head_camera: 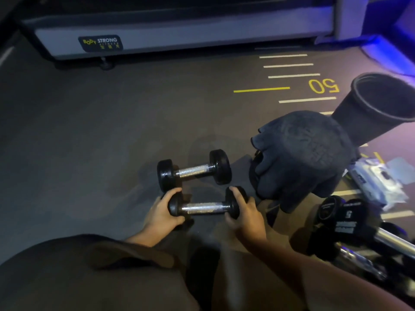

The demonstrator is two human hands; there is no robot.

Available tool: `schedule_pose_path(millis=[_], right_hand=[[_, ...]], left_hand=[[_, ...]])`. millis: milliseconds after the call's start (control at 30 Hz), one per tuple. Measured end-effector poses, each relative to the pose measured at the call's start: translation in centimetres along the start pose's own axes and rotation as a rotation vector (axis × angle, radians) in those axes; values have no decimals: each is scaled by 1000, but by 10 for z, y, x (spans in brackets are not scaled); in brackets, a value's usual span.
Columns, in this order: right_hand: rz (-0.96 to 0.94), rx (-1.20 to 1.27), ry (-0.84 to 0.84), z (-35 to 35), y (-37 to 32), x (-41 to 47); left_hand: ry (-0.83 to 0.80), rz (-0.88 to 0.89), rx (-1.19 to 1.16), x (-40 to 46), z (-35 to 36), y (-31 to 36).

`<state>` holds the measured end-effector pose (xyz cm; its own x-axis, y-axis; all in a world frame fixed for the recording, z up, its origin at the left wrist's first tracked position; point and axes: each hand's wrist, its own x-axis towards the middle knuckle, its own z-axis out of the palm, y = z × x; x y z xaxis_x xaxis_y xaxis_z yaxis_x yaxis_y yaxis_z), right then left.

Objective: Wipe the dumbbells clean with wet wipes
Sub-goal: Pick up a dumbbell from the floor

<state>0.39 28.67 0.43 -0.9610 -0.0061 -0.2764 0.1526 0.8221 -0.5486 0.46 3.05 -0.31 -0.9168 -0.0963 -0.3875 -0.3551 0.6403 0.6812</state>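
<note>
Two small black dumbbells with chrome handles lie on the dark floor. The near dumbbell [205,208] is held at both ends: my left hand [162,212] grips its left head and my right hand [244,213] grips its right head. The far dumbbell [194,170] lies free just behind it, untouched. A pack of wet wipes [379,180] in clear wrapping lies on the floor at the right. I see no wipe in either hand.
A black cloth [301,158] is draped over a bulky object right of the dumbbells. A black bin [381,102] lies tilted at upper right. Larger dumbbells [343,221] are piled at lower right. A treadmill base [179,39] spans the back. My knees fill the bottom.
</note>
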Motion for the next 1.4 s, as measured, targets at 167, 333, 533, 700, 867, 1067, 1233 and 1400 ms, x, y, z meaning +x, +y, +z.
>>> schedule_pose_path(millis=[167, 333, 533, 700, 867, 1067, 1233, 1400], right_hand=[[-45, 70, 211, -48, -33, 3], [-141, 123, 400, -113, -72, 5], [-208, 102, 531, -204, -101, 4], [-197, 54, 611, -267, -74, 5], [-167, 31, 655, -306, -20, 3], [-80, 54, 662, -319, 29, 12], [-70, 87, 654, -316, 52, 29], [-46, 95, 598, -306, 63, 47]], left_hand=[[61, 158, 76, 10, -47, 58], [155, 316, 170, 8, -110, 131], [252, 447, 170, -9, -151, 216], [269, 526, 80, -11, -123, 280], [180, 578, 32, 8, -70, 323], [126, 636, 70, 35, -26, 352], [117, 640, 79, 57, -7, 358], [128, 649, 135, 75, 3, 355]])
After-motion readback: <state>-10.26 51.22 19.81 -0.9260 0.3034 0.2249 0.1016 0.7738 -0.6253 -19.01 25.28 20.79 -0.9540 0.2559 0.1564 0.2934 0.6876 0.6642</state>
